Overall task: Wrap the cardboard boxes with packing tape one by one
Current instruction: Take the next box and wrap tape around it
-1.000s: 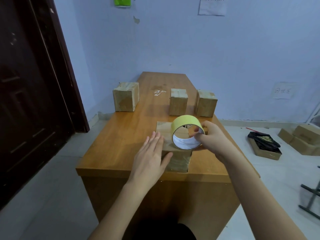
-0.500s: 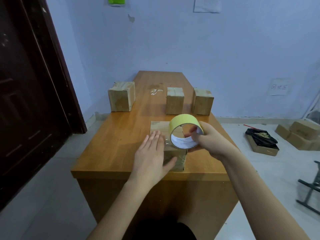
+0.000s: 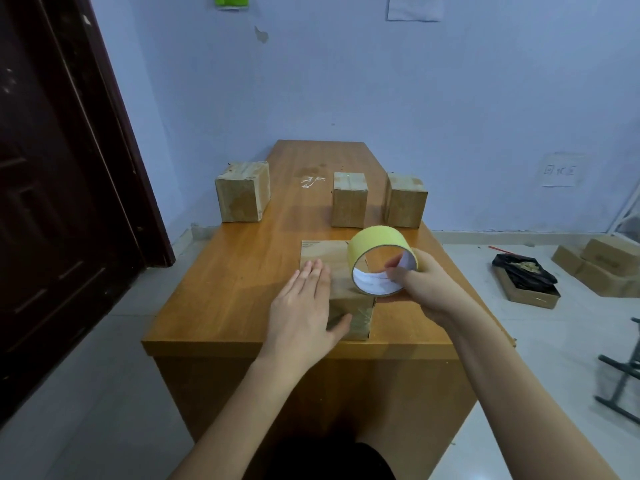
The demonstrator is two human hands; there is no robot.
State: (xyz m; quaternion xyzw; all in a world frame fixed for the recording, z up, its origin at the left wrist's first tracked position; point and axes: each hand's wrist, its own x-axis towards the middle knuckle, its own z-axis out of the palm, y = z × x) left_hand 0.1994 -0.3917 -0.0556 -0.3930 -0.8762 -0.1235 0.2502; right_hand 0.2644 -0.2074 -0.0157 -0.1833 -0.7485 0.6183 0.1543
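Note:
A cardboard box (image 3: 323,252) sits at the near edge of the wooden table (image 3: 239,282). My left hand (image 3: 306,308) lies flat on the box's left side and top, fingers straight, thumb against its front face. My right hand (image 3: 420,289) grips a yellow roll of packing tape (image 3: 379,245), fingers inside its white core, and holds it over the right part of the box top. Three more cardboard boxes stand farther back: one at the left (image 3: 242,196), one in the middle (image 3: 349,199), one at the right (image 3: 405,199).
A dark door (image 3: 52,188) is on the left. The floor on the right holds a box with a black bag (image 3: 526,278), more cardboard boxes (image 3: 602,266) and a metal frame (image 3: 623,386). A blue wall stands behind the table.
The view has shifted slightly. My left hand stays flat on the box. My right hand keeps hold of the tape roll, and its fingers have shifted inside the core.

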